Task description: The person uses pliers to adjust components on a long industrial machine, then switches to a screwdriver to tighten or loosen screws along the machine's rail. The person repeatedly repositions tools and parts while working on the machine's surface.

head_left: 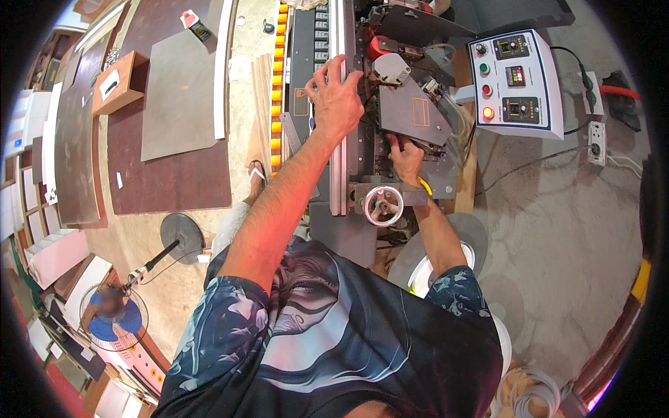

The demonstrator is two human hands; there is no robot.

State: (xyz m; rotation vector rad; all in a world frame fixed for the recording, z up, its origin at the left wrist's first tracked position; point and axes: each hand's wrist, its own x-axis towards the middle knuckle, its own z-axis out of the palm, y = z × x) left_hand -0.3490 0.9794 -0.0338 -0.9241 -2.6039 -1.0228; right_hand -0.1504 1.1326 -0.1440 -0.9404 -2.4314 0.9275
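Observation:
My left hand (333,97) lies over the pale metal rail (339,174) of a dark machine, fingers bent and spread apart on its upper stretch. My right hand (404,159) reaches into the machine just below an angled grey plate (411,111), fingers curled around a part I cannot make out. A metal handwheel (383,206) sits just below that hand. A row of yellow rollers (278,83) runs along the machine's left side.
A control box (516,83) with lit buttons stands right, near a power strip (596,143). Left are a dark board (167,187), grey sheet (180,104), wooden box (120,83) and standing fan (111,317). A sandalled foot (256,177) shows beside the rollers.

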